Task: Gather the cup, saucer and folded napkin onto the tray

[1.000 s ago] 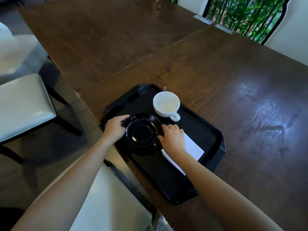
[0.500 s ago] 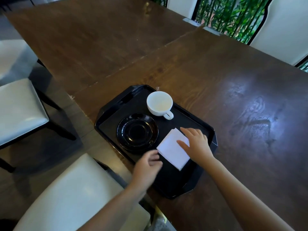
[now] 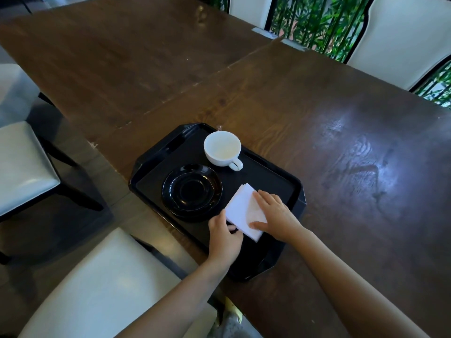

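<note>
Since the frame half a second before, the left grip point(image 3: 225, 237) has come forward onto the tray to meet the napkin, and the right grip point(image 3: 275, 217) has moved from the napkin's right edge onto its top; the cup and saucer keep their places.

The dark wooden worktop point(image 3: 317, 142) carries the black tray point(image 3: 268, 181), whose long near side runs just inside the worktop's near-left edge. Wide bare wood lies to the right of the tray and beyond it. A white chair seat point(image 3: 109, 276) stands below that edge.

The tray holds all three items:
- The black saucer point(image 3: 192, 191) lies at the near left.
- The white cup point(image 3: 222, 147) stands upright at the far side, apart from the saucer.
- The folded white napkin point(image 3: 240, 208) lies flat just right of the saucer.

The right grip rests open, with flat fingers on the napkin. The left grip's bent fingers touch the napkin's near-left edge; whether they pinch it cannot be told.
</note>
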`<move>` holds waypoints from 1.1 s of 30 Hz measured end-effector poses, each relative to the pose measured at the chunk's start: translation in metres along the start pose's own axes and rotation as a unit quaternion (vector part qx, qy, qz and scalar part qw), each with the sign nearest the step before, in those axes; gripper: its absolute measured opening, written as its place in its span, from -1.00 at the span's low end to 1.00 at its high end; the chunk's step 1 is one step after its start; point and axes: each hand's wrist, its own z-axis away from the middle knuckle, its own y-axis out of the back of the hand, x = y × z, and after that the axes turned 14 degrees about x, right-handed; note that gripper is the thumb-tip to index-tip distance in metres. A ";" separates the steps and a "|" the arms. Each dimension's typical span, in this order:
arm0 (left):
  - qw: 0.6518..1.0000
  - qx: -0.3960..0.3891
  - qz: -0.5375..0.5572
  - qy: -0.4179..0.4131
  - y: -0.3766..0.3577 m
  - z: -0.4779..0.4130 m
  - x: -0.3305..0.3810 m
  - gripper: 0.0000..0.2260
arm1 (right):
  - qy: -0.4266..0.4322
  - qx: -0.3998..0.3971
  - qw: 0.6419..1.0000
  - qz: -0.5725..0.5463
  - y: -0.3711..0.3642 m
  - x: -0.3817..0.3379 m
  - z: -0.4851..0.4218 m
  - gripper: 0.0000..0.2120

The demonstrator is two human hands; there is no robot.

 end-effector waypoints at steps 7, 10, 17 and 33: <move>1.000 0.009 -0.007 0.005 -0.004 -0.006 0.005 -0.46 | 0.010 -0.004 1.000 0.013 0.003 0.003 -0.007 -0.17; 1.000 0.014 -0.006 0.004 -0.008 -0.008 0.006 -0.48 | 0.012 -0.009 1.000 0.015 0.005 0.004 -0.013 -0.17; 1.000 0.014 -0.005 0.010 -0.016 -0.011 0.009 -0.42 | 0.011 -0.024 1.000 0.002 0.005 0.012 -0.022 -0.15; 1.000 -0.026 -0.002 0.017 -0.007 -0.012 0.014 -0.45 | -0.043 -0.038 0.995 -0.081 0.012 0.019 -0.027 -0.17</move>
